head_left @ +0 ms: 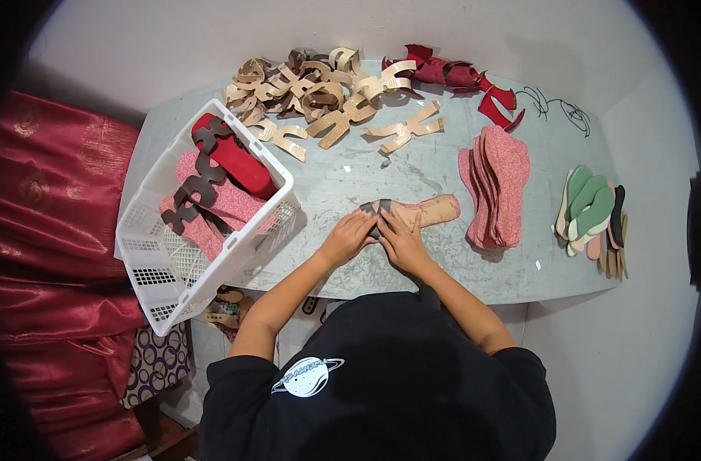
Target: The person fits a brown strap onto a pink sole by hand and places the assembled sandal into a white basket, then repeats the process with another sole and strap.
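An insole (435, 209) lies on the table in front of me, its tan face up and a thin pink edge showing. A dark strap (376, 206) crosses its wide end. My left hand (354, 233) grips that end from the left, fingers bent over the strap. Close beside it, my right hand (403, 243) holds the insole, its fingertips pressing by the strap and one finger reaching toward the narrower part. The hands nearly meet, and they hide much of the wide end.
A white basket (254, 154) at left holds pink insoles, dark straps and a red sole (239, 160). Cream straps (343, 123) and red straps (450, 73) lie at the back. Right of my hands are stacked pink insoles (508, 184); green soles (592, 200) sit farther right.
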### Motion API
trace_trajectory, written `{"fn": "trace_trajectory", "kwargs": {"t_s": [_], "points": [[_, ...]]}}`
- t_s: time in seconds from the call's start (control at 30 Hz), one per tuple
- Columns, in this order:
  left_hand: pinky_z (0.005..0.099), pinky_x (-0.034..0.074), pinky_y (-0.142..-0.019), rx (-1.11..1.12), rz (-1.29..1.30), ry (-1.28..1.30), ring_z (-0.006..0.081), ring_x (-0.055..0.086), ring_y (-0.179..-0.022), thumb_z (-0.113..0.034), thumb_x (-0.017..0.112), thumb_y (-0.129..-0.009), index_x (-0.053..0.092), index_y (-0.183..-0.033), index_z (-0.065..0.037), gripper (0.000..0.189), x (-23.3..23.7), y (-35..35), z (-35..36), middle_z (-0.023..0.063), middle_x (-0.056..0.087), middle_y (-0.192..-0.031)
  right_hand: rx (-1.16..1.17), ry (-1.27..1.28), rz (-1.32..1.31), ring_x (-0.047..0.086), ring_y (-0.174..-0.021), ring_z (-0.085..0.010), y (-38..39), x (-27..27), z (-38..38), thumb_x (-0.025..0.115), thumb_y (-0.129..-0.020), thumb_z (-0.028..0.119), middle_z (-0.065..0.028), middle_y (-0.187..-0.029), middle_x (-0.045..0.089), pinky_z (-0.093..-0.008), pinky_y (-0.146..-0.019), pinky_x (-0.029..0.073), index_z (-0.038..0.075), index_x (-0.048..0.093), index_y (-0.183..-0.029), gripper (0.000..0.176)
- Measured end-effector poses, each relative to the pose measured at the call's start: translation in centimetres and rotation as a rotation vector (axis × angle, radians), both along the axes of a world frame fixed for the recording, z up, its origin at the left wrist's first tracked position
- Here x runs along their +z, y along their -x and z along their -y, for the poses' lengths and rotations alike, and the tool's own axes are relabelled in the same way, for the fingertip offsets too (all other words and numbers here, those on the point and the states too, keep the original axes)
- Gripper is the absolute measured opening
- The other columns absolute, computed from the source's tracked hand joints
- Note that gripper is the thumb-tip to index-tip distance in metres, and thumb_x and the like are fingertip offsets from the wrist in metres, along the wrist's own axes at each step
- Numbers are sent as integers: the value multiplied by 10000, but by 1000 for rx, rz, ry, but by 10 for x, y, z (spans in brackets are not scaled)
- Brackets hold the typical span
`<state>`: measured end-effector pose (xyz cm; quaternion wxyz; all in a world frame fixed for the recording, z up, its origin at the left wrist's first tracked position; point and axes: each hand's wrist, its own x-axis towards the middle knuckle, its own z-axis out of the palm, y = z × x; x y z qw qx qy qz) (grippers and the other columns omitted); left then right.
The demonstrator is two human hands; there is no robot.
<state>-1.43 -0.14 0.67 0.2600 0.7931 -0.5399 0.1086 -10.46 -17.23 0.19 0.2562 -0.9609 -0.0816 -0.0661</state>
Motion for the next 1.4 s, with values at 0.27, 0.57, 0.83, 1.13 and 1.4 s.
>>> {"fn": "trace_trajectory", "kwargs": {"t_s": [0.27, 0.57, 0.83, 1.13, 1.4], "points": [[387, 407, -922, 5, 28, -29, 307, 531, -1053, -241, 679, -718, 582, -1079, -1, 444, 0, 0, -1, 145, 577, -1091, -61, -7, -35, 101, -1336, -412, 2, 17, 4, 527, -851, 307, -131, -1356, 341, -691, -960, -31, 194, 537, -1222, 387], [387, 393, -956, -39, 129, -103, 291, 536, -1050, -258, 662, -739, 565, -1084, 29, 459, 2, -2, 0, 164, 572, -1096, 100, -108, -138, 165, -1337, -377, 14, 23, 39, 495, -872, 286, -84, -1363, 383, -640, -1004, -43, 190, 576, -1178, 332], [377, 393, -944, -74, 179, -150, 288, 526, -1048, -257, 649, -747, 550, -1100, 40, 471, 3, -6, 1, 151, 537, -1171, 173, -13, -58, 260, -1307, -357, 37, 23, 65, 566, -776, 145, -43, -1314, 448, -635, -1027, 29, 244, 580, -1162, 398], [387, 402, -920, -124, 162, -167, 293, 515, -1002, -242, 665, -720, 546, -1093, 52, 489, 7, -8, 3, 104, 503, -1229, 197, -30, -5, 321, -1279, -349, 33, 16, 61, 659, -714, 142, -23, -1278, 487, -648, -1021, 76, 245, 618, -1087, 389], [394, 402, -918, -134, 215, -201, 302, 516, -995, -254, 650, -731, 546, -1078, 71, 486, -1, -8, 4, 124, 500, -1220, 252, -50, 53, 421, -1220, -270, 30, 22, 55, 645, -709, 89, -22, -1160, 570, -572, -1046, 187, 168, 636, -1028, 329]]}}
